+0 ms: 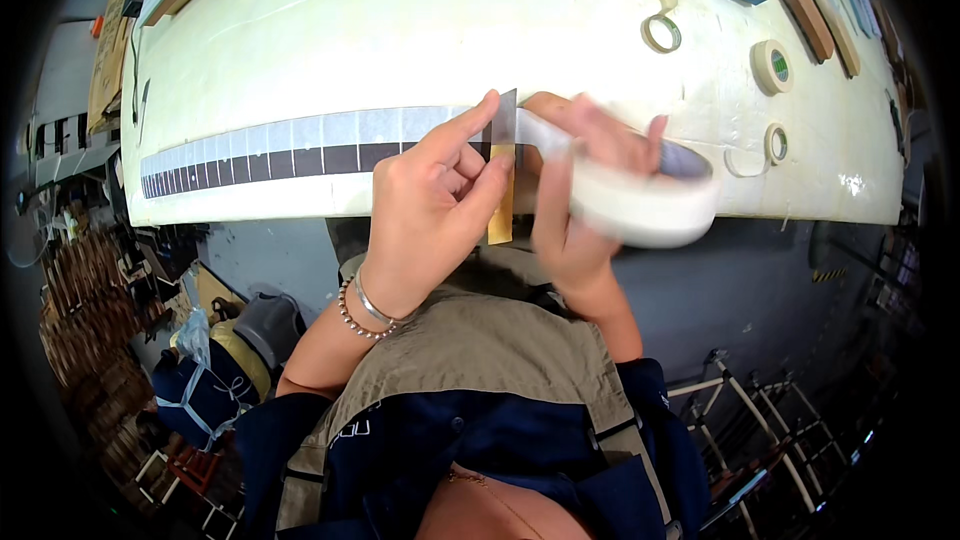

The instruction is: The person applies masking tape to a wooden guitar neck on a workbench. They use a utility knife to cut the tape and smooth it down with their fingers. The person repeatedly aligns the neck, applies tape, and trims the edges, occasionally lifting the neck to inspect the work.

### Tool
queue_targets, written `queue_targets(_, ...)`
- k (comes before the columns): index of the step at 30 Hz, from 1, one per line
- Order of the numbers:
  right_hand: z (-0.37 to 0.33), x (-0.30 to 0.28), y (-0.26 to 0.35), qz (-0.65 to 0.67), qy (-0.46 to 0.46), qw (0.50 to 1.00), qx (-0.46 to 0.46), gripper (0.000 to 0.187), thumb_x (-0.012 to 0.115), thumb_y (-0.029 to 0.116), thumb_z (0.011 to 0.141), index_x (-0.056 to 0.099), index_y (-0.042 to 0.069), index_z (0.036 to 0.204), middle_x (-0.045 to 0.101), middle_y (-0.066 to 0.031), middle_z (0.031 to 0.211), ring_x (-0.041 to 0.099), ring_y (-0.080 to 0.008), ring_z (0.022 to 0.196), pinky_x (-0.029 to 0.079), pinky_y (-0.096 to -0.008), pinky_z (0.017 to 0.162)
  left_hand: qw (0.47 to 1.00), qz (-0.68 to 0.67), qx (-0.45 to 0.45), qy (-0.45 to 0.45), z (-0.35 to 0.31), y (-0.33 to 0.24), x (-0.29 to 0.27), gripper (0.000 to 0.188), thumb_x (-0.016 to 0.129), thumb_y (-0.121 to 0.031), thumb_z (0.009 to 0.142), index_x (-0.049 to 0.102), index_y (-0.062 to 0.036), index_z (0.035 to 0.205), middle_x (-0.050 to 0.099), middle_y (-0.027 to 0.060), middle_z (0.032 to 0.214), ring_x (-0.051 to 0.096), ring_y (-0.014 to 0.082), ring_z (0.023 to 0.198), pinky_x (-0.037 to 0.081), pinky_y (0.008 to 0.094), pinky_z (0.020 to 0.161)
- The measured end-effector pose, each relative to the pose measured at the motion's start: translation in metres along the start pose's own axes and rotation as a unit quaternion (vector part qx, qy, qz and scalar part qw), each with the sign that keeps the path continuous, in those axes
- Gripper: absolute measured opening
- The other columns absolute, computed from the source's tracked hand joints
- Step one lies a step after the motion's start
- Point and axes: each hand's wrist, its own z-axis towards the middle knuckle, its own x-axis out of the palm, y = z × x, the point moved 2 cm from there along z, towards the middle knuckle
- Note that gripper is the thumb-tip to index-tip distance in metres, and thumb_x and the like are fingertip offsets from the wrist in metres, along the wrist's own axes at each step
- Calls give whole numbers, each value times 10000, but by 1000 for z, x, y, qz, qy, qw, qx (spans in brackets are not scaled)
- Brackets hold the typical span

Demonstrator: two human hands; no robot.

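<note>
at the table (pixel 330 50), left hand (pixel 430 200) pinches a blade (pixel 503 125); right hand (pixel 566 225), half-curled and blurred, holds a tape roll (pixel 655 215).

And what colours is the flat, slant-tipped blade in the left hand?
The flat blade is grey above, golden yellow below; the head view shows it.

My left hand (pixel 425 210) has free passage over the tabletop (pixel 380 40) beyond the banded strip (pixel 290 147); rightward, the wide tape roll (pixel 645 212) and smaller rolls (pixel 765 68) obstruct.
</note>
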Motion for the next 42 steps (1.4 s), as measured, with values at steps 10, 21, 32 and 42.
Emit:
queue_targets(10,6,-2,8,461,-157,860,153,410,500,-63,839,375,50,1213,550,-179,1157,430,-318,1247,282,-451,1062,956,212,164,-116,53,-33,-78,416,698,-97,779,575,-29,1170,639,85,784,581,96,661,470,231,584)
queue_targets(21,-4,10,44,722,-97,646,227,501,531,0,819,355,100,1277,455,-144,1305,299,-303,1326,173,-472,1120,975,-216,-18,48,-12,-3,-50,68,670,-8,798,611,8,827,641,45,803,590,82,725,486,201,657)
queue_targets(32,-33,-140,-81,856,-236,442,129,363,455,-129,812,547,-8,1142,577,-90,1193,440,-260,1241,204,-497,1120,880,166,172,-411,-90,18,-326,108,573,-62,878,619,36,879,655,91,857,589,111,751,473,236,707)
queue_targets(42,23,-23,75,970,-81,78,214,366,527,-160,773,515,101,1028,636,-10,1115,450,-92,1231,102,-337,1163,967,-202,145,64,-34,1,-119,1209,897,-391,443,253,-59,1411,319,161,1343,502,259,1146,479,402,924)
